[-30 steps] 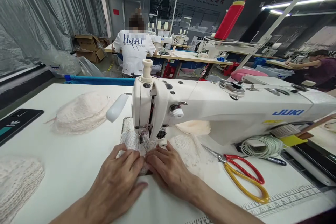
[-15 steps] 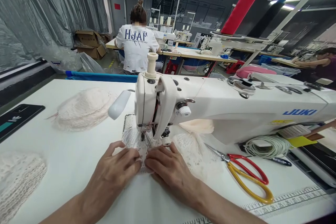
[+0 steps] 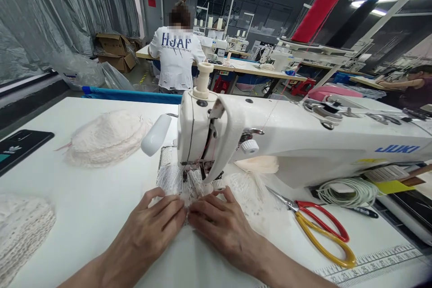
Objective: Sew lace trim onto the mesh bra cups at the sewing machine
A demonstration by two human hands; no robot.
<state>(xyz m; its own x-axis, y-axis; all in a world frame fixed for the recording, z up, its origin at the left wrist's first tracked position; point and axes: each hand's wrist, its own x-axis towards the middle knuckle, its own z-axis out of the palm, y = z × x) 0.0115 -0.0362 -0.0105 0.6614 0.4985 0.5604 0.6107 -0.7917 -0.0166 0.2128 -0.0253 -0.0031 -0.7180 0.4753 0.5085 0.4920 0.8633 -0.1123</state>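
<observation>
Both hands lie open and flat on the desk, fingertips almost meeting: left hand and right hand press the lace down just before the machine. Scissors lie nearby, right.

Hands: two are seen, left hand and right hand.
Lace piles: two are counted.
Scissors: one pair is seen.
Phone: one is seen.
Red cone: one is seen.
</observation>
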